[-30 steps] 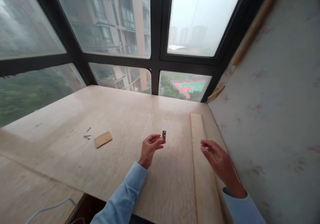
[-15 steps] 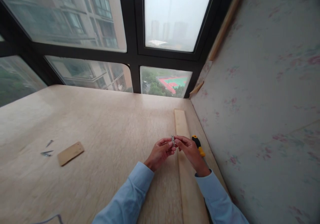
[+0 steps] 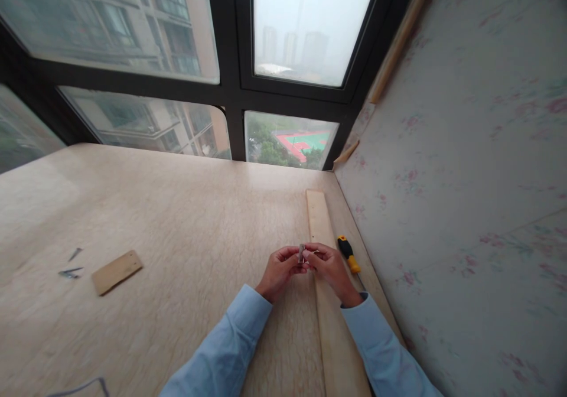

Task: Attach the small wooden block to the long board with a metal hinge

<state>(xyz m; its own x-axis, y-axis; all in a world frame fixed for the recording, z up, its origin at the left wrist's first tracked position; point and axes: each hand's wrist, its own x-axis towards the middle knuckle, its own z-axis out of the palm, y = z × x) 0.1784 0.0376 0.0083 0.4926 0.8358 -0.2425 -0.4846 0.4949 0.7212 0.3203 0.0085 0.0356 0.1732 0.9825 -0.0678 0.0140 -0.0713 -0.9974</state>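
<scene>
Your left hand point(image 3: 279, 273) and right hand point(image 3: 330, 268) grasp the hinge-like metal plate point(image 3: 302, 253) between fingertips, screwdriver point(image 3: 349, 256) at three o'clock from it; pinch only its edges, steadying with both thumbs.

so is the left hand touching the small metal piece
Touching: the head view shows the left hand pinching the small metal piece, no gap between them.

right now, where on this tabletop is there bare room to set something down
The widest bare patch of tabletop lies between the brown board and the left hand, back to the window frame. Crowded spots: the right hand, metal piece, plank and screwdriver near the wall; screws by the board.
</scene>
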